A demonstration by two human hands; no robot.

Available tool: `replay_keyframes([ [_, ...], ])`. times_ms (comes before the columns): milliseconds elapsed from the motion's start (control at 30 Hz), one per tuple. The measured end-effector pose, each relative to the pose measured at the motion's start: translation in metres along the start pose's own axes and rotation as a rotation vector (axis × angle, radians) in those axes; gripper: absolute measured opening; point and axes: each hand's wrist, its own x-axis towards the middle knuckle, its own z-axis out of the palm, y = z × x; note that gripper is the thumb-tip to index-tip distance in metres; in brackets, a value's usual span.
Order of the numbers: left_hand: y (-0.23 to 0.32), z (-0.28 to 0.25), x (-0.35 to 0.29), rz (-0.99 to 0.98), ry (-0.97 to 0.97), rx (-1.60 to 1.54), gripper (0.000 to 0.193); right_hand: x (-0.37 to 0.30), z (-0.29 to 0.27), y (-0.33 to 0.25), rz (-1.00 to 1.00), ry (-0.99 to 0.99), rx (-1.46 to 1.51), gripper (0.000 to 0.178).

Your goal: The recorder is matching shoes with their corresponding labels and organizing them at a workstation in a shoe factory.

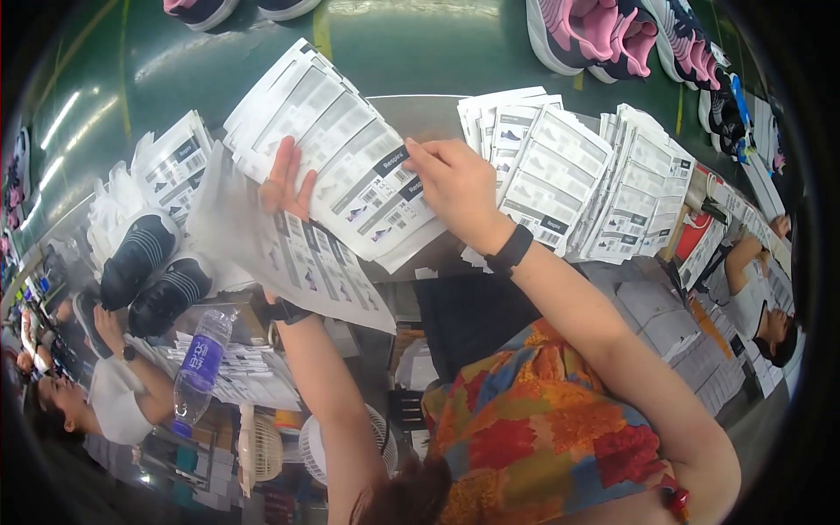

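Observation:
A thick stack of white label sheets (341,162), printed with small shoe pictures, barcodes and dark bands, lies in front of me. My left hand (289,179) rests on it with fingers spread. A loose, thin sheet of labels (319,267) curls over that hand and wrist, hiding the thumb and palm. At the stack's right edge, my right hand (455,188) pinches the top label sheet between thumb and forefinger. Whether a single label is lifted there, I cannot tell.
More label stacks stand right (556,175) and left (179,162). Dark striped shoes (153,262) sit at left, near a purple-labelled bottle (201,367). Pink-lined shoes (595,35) rest on the green conveyor belt (420,52) beyond. Co-workers are at both sides.

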Motion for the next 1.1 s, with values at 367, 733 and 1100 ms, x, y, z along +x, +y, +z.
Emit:
replay_keyframes([
  [367, -0.005, 0.001, 0.002, -0.012, 0.051, -0.010, 0.034, -0.011, -0.020, -0.015, -0.191, -0.198, -0.328, 0.045],
  [733, -0.005, -0.022, 0.004, -0.034, 0.007, -0.054, 0.055, 0.000, -0.001, 0.003, -0.068, -0.019, -0.112, 0.023],
  [1100, -0.005, -0.008, 0.001, 0.026, -0.069, -0.023, 0.035, 0.012, 0.000, -0.003, 0.055, 0.036, 0.092, 0.018],
])
